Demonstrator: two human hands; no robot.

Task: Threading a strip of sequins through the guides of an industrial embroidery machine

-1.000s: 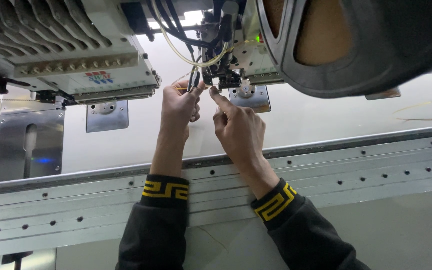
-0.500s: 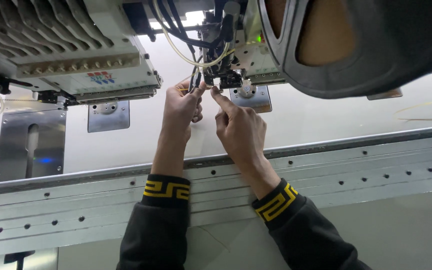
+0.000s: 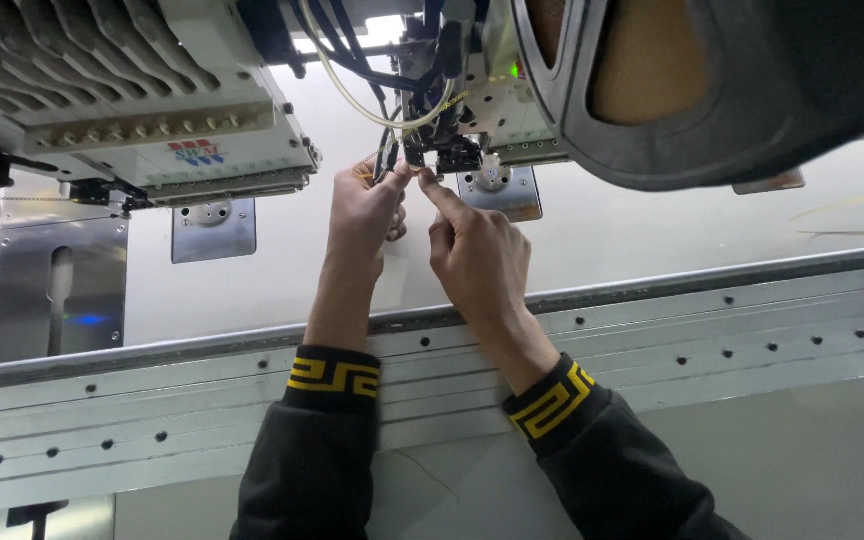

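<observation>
Both my hands reach up under an embroidery machine head (image 3: 447,150) with black needle parts and cables. My left hand (image 3: 367,215) pinches something thin, likely a thread, right below the black needle assembly; the thread itself is too fine to make out. My right hand (image 3: 477,255) points its index finger up to the same spot, its fingertip touching the needle area beside the left thumb. Both arms wear black sleeves with yellow patterned cuffs.
A second white machine head (image 3: 152,110) sits to the left. Metal needle plates (image 3: 214,228) lie on the white table. A perforated metal rail (image 3: 712,330) runs across below my wrists. A large dark curved part (image 3: 752,90) hangs at upper right.
Both hands stay at the needle area; the fingers have shifted only slightly, with the view drawn a little closer.
</observation>
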